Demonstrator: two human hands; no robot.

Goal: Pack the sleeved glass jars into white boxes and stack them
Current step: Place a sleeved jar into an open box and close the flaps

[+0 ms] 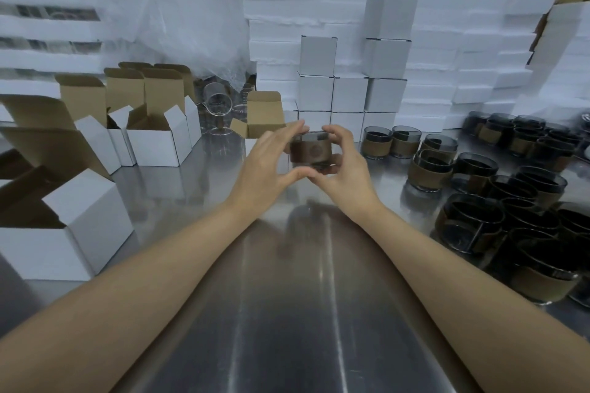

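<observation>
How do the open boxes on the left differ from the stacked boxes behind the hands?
The open boxes have their flaps up and show brown insides; the stacked boxes are closed and all white. The open boxes stand side by side on the table; the stacked boxes rise in columns of unequal height. Both kinds are white outside.
</observation>
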